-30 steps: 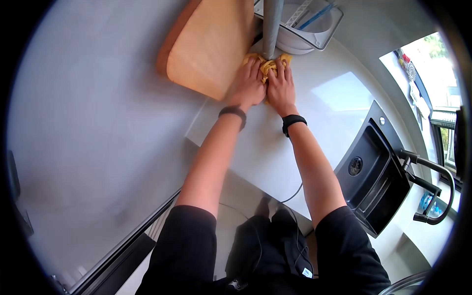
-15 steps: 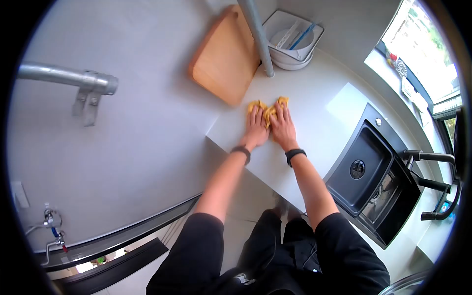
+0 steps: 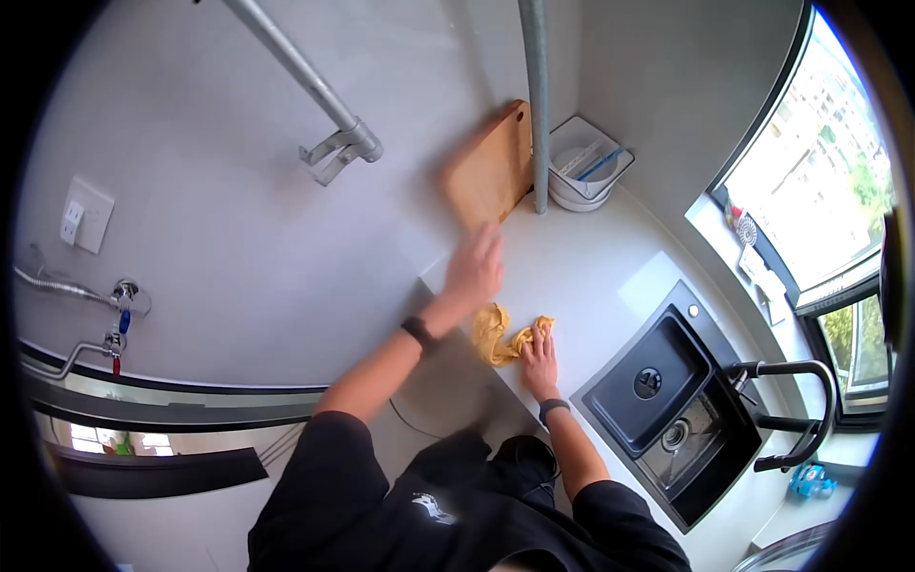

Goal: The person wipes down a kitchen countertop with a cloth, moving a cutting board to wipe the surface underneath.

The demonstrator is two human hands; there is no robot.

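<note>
A crumpled yellow cloth (image 3: 492, 336) lies at the front edge of the white counter (image 3: 581, 267), its left part hanging at the edge. My right hand (image 3: 539, 362) rests on the cloth's right end, fingers pressed into it. My left hand (image 3: 475, 267) is off the cloth, up and to its left, just below the wooden cutting board (image 3: 491, 172). It is blurred, its fingers loosely together, and whether it touches the board I cannot tell. The board leans against the wall behind a vertical metal pipe (image 3: 539, 114).
White basins (image 3: 581, 195) stand in the back corner right of the pipe. A black sink (image 3: 658, 381) with a black faucet (image 3: 827, 400) is at the right. Windows line the right side. A wall pipe bracket (image 3: 348, 143) sticks out at the upper left.
The cloth has come toward the counter's front edge. My left hand has let go of it and moved up toward the board; my right hand stays on it. The view has shifted.
</note>
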